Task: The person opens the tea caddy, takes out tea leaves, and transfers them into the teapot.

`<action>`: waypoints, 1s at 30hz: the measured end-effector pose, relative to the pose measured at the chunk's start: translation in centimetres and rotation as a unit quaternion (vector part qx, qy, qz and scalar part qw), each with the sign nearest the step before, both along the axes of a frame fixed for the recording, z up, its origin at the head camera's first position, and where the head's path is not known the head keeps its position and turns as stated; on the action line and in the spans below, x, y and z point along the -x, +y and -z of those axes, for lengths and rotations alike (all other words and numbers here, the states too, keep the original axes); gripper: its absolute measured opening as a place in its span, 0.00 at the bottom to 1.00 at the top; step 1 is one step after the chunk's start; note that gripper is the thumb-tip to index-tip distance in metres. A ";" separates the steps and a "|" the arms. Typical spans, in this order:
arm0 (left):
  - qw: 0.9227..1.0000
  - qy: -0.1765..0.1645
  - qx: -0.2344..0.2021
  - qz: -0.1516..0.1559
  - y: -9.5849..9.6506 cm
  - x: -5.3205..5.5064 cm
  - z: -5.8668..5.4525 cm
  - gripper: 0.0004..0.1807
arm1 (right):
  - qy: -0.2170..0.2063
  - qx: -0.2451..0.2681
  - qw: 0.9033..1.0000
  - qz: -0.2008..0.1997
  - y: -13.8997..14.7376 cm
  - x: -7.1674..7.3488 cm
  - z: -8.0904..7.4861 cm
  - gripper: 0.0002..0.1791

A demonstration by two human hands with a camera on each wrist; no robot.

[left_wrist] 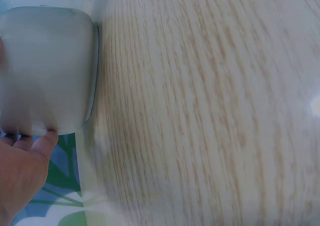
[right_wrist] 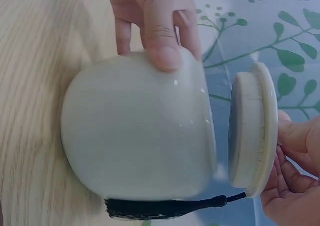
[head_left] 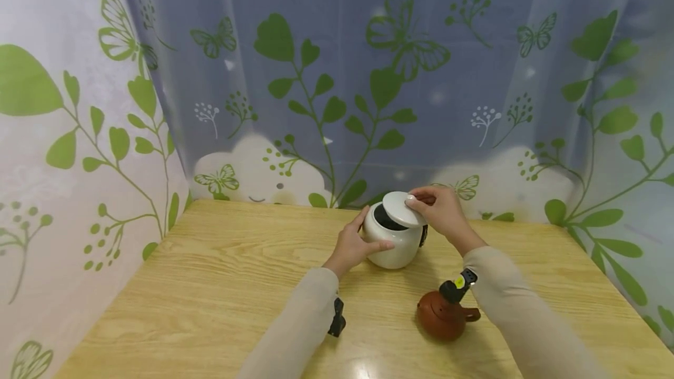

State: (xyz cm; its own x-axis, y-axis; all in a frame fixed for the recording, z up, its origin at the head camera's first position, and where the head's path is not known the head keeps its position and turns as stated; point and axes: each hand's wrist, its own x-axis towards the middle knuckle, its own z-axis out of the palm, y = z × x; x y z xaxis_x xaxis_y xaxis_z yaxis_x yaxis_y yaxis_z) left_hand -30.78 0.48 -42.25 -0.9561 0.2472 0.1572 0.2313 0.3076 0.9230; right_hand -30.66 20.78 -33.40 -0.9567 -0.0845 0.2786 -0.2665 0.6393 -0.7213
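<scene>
A round white ceramic jar (head_left: 391,250) stands near the table's back edge, its dark inside partly showing. My left hand (head_left: 354,244) grips it from the left, thumb on the near side and fingers round the far side. With fingertips and thumb, my right hand (head_left: 441,210) pinches the knob of the white lid (head_left: 401,208). In the right wrist view the lid (right_wrist: 254,131) is apart from the jar's mouth, with a gap between them. A black tassel (right_wrist: 160,208) hangs along the jar's side, its cord reaching the lid's edge.
A reddish-brown clay teapot (head_left: 441,316) with a side handle sits on the wooden table (head_left: 237,285), close to my right forearm. Its top is partly hidden by the black wrist camera (head_left: 457,286). Behind the table hangs a leaf-and-butterfly curtain (head_left: 337,75).
</scene>
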 end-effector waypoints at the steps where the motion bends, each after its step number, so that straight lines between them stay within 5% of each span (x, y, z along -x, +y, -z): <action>1: 1.000 -0.002 0.001 0.001 0.0 0.0 0.0 0.57 | 0.000 -0.004 1.000 0.000 -0.2 0.1 0.1 0.16; 17: 1.000 -0.018 0.001 0.008 0.0 -0.1 0.0 0.57 | 0.009 -0.050 0.999 -0.008 -2.3 1.0 1.2 0.15; 30: 1.000 -0.015 -0.010 0.017 -0.3 -0.4 -0.1 0.56 | 0.027 -0.037 0.999 0.001 -2.9 1.0 2.4 0.16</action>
